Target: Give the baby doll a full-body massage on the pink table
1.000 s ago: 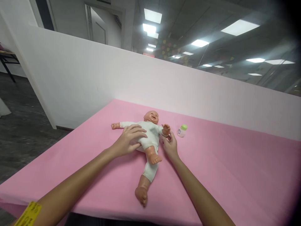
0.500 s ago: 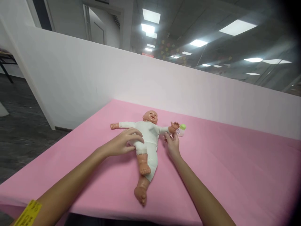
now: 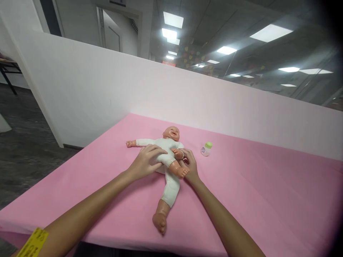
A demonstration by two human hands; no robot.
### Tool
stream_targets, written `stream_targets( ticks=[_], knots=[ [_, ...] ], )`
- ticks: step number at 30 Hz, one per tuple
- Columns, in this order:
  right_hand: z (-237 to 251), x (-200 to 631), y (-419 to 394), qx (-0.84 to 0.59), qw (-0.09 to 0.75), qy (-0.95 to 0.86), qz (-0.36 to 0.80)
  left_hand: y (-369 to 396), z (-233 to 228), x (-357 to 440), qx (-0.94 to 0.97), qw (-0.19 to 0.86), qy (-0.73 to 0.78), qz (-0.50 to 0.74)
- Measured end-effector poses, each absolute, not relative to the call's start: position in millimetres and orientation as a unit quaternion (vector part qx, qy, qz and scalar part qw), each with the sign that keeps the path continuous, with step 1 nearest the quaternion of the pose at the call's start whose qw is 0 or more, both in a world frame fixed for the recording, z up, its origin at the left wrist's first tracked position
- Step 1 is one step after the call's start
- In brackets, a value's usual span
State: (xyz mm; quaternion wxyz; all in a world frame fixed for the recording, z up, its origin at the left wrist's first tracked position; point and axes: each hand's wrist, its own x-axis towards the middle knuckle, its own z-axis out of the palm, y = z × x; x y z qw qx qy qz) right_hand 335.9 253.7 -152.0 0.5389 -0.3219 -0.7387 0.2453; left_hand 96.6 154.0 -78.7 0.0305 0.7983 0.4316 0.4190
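A baby doll (image 3: 171, 189) in a white cloth body lies on its back, head toward the far side of the pink-covered table (image 3: 241, 200). My left hand (image 3: 146, 160) is wrapped round the thigh of one leg, which is raised and tilted across the body to the right. On the doll's other side, my right hand (image 3: 190, 165) curls against the forearm, bent in over the belly; part of its fingers is hidden behind the doll's hand and raised foot. The other leg lies stretched toward me, and the far-left arm points outward.
A small bottle with a green cap (image 3: 206, 149) stands on the cloth to the right of the doll. A white partition (image 3: 187, 96) runs along the back and left of the table. Past the left edge shows a dark floor (image 3: 24, 142).
The doll's arm on the right has folded inward over its belly with my right hand. Its leg in my left hand has swung rightward and up. The bottle is now uncovered.
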Motion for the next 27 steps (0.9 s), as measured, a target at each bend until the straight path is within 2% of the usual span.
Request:
stream_targets(
  ticks=[5,9,15,21,27],
  knots=[
    [-151.5,341.7,262.6,-0.337,0.589,-0.650,0.341,152.7,-69.0,79.4,0.817,0.078,0.415,0.393],
    [-149.4,349.6,269.2,-0.362,0.612,-0.564,0.420,147.0,-55.3,62.3,0.844,0.135,0.411,0.318],
    [-145.8,355.8,273.6,-0.383,0.643,-0.488,0.448,142.9,-46.1,48.8,0.866,0.175,0.404,0.238],
    [-144.9,347.5,263.4,-0.369,0.614,-0.598,0.359,144.6,-55.4,63.6,0.854,0.176,0.404,0.277],
    [-149.4,339.1,253.1,-0.312,0.541,-0.755,0.199,152.8,-78.2,97.1,0.793,0.093,0.434,0.418]
  ],
)
